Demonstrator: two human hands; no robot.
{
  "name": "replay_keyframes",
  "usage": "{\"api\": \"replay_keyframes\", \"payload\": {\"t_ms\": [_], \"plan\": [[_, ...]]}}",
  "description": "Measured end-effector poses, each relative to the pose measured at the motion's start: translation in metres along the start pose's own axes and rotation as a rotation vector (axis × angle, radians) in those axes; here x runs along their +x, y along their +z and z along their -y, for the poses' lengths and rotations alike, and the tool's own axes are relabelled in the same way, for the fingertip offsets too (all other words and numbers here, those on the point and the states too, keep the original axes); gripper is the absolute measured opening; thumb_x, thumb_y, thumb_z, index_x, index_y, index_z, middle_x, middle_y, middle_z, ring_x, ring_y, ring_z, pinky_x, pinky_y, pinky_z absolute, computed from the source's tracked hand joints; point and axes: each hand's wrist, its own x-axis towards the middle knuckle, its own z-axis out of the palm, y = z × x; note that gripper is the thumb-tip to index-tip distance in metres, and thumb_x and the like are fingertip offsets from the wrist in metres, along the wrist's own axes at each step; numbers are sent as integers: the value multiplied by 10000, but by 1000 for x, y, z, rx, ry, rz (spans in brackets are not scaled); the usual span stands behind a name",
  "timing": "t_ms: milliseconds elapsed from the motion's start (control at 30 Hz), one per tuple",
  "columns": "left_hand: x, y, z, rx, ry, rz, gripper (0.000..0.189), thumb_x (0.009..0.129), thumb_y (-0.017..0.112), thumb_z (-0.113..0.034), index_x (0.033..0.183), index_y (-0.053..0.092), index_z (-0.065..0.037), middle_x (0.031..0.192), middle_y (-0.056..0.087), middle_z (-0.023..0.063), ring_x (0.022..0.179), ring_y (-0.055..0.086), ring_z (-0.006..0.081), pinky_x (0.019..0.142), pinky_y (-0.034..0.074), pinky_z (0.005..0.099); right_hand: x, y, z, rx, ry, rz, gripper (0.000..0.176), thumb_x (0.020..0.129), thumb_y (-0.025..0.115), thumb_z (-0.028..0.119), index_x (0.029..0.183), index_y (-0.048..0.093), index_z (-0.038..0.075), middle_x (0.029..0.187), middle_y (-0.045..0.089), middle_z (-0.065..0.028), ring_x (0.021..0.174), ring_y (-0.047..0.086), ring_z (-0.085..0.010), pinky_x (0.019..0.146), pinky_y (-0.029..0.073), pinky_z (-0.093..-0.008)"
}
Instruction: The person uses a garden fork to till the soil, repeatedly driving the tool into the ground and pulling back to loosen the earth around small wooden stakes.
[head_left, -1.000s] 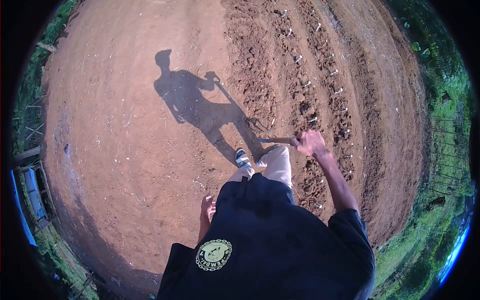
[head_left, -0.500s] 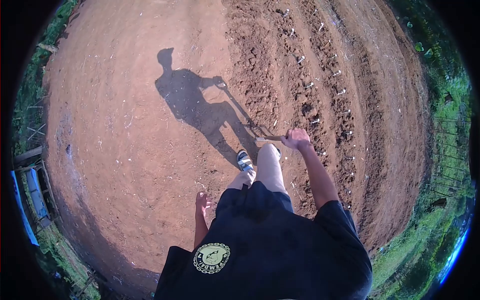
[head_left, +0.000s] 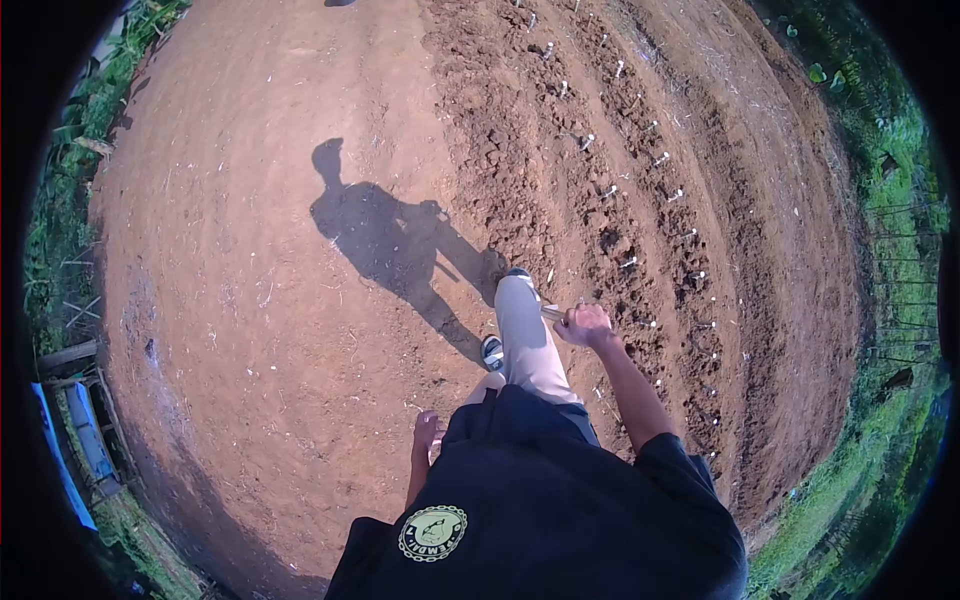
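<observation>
My right hand [head_left: 584, 324] is wrapped around a wooden tool handle [head_left: 552, 313], beside my raised right leg [head_left: 522, 325]. The rest of the tool is hidden behind that leg, so its kind cannot be made out. Low at my left side, my left hand [head_left: 427, 430] hangs with nothing in it and its fingers loosely apart, over bare brown soil [head_left: 300, 420].
Rows of dug, crumbly soil [head_left: 490, 150] run along my right, dotted with small white markers or stalks [head_left: 611, 192]. My shadow [head_left: 375, 230] falls ahead on smooth ground. Green plants [head_left: 905, 290] border the right; a blue-sided structure [head_left: 90, 430] stands at left.
I have stepped forward, my right leg lifting ahead. My right hand has come lower and nearer with the handle, whose far end has gone out of sight. My left hand has swung slightly back.
</observation>
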Motion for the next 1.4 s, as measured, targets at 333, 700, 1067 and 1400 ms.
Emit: {"api": "replay_keyframes", "payload": {"t_ms": [333,700,1067,1400], "plan": [[-7,24,-68,126,-116,0,281,834,466,-246,1095,438,-145,886,590,103,676,606,200,557,470,333,4,21,-18,91,-140,-182,477,766,412,441,679,633,27,667,605,-191,666,611,-310,677,474,-388],[19,58,-159,216,138,-1,381,851,420,-263,1205,384,-129,998,579,130,775,586,207,634,457,320,77,63,-58,168,-42,-68,472,753,409,471,752,643,61,825,619,-176,835,599,-279,729,460,-402],[-44,2,-66,380,25,3,351,851,490,-256,1176,426,-140,912,603,115,703,607,187,582,463,292,91,93,-79,98,-78,-130,396,755,416,434,732,639,108,755,619,-156,733,605,-301,725,454,-394],[-66,-38,-3,512,-62,19,375,841,471,-285,1182,412,-143,982,571,119,772,585,203,636,459,327,64,122,-64,156,4,-296,487,755,414,484,711,613,41,759,619,-150,768,596,-246,737,448,-353]]}}
